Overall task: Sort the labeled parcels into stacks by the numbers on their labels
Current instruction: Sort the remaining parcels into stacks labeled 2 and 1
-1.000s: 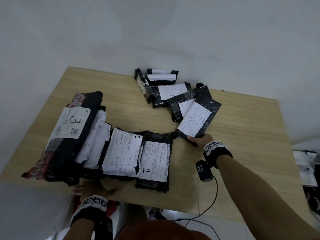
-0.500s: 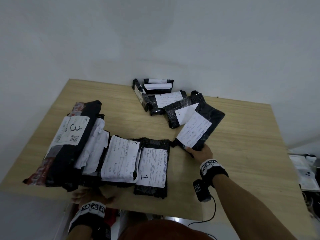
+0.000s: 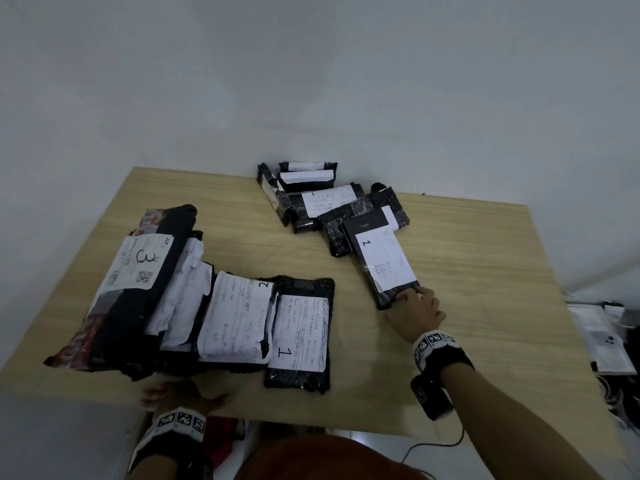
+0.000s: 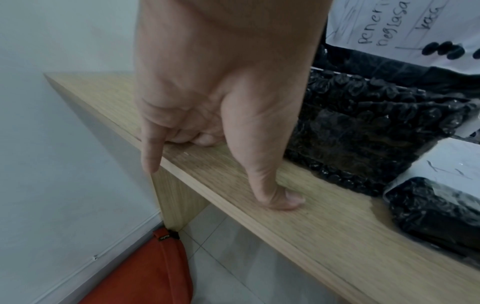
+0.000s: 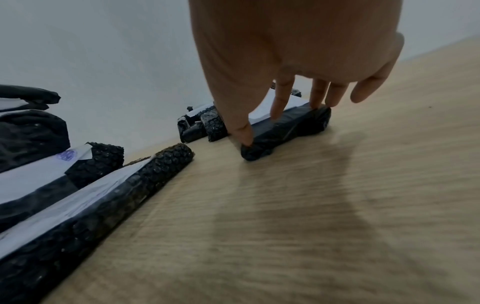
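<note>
My right hand grips the near end of a slim black parcel whose white label reads 1. The parcel lies flat on the wooden table, right of centre; in the right wrist view my right hand has its thumb on one corner of the parcel and its fingers on the other. At the front left lie a big parcel marked 3, a parcel marked 2 and a bubble-wrapped parcel marked 1. My left hand rests on the table's near edge and holds nothing.
A pile of several black parcels sits at the back by the white wall. Papers and cables lie beyond the table's right edge. An orange bag is on the floor under the table's left corner.
My right hand has swung the tilted parcel round and laid it flat, its label 1 facing up. My left hand has stayed at the table's edge.
</note>
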